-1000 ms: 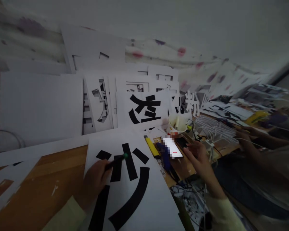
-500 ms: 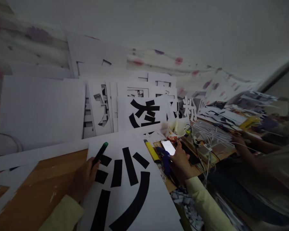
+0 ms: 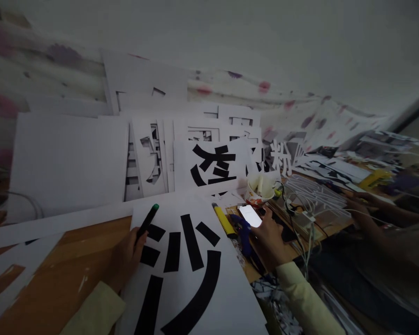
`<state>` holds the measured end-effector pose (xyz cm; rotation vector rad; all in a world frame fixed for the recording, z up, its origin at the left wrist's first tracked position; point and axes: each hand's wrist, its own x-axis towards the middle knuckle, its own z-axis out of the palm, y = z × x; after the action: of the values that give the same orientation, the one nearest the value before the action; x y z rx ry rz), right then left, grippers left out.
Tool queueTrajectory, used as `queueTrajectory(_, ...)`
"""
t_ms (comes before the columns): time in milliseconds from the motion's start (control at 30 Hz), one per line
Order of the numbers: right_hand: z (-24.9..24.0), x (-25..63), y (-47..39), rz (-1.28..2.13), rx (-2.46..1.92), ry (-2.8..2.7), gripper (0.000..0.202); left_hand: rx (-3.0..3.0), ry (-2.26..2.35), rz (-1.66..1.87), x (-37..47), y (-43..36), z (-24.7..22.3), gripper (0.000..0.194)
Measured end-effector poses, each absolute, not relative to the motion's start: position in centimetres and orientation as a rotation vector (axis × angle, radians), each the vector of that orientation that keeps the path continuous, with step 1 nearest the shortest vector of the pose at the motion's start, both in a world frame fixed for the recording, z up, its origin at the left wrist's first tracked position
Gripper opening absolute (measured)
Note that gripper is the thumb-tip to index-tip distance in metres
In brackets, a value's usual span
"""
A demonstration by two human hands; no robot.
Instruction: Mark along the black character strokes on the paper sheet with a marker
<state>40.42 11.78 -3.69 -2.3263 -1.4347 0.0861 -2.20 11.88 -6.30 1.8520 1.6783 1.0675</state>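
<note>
Phone (image 3: 250,216) is lit up just right of the lettered sheet (image 3: 230,291), with the right hand (image 3: 273,241) over its near end; can't really tell how those fingers sit. Left hand (image 3: 128,251) is at the sheet's left side, fingers clamped on a green-ended pen (image 3: 147,224). Yellow tool (image 3: 224,220) lies by the sheet's right edge.

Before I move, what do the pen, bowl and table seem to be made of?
Pen: probably plastic, smooth black barrel with a green end.
Bowl: likely coated paper, given the thin wall and red print; plastic is possible.
Table: wood or wood-look board, brown and fairly smooth; I can't tell solid from veneer.
</note>
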Motion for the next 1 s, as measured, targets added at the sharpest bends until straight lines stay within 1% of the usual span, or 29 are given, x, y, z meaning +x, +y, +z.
queueTrajectory(267,-3.3,40.5,11.8,0.072,-2.382,-1.454,0.093,1.889,1.682,1.059,-2.2,11.7,-6.1,0.04)
queueTrajectory(500,-3.7,40.8,11.5,0.087,-2.333,-1.414,0.082,1.825,1.673,1.026,-2.0,11.6,-5.7,0.044)
queueTrajectory(700,-3.8,40.5,11.4,0.07,-2.364,-1.434,0.074,1.848,1.677,1.028,-2.0,11.8,-5.9,0.043)
queueTrajectory(800,-2.3,40.6,10.9,0.08,-2.339,-1.513,0.065,1.82,1.687,1.034,-2.2,11.8,-5.9,0.044)
queueTrajectory(933,2.2,39.0,7.4,-0.059,-2.037,-1.513,0.045,1.775,1.738,1.126,-1.7,10.7,-3.9,0.043)
queueTrajectory(967,3.5,37.9,6.0,-0.033,-1.95,-1.457,0.042,1.777,1.743,1.134,-1.2,10.0,-3.0,0.042)
queueTrajectory(1000,4.5,36.5,4.6,0.09,-1.863,-1.427,0.04,1.792,1.734,1.119,-0.4,9.2,-2.0,0.041)
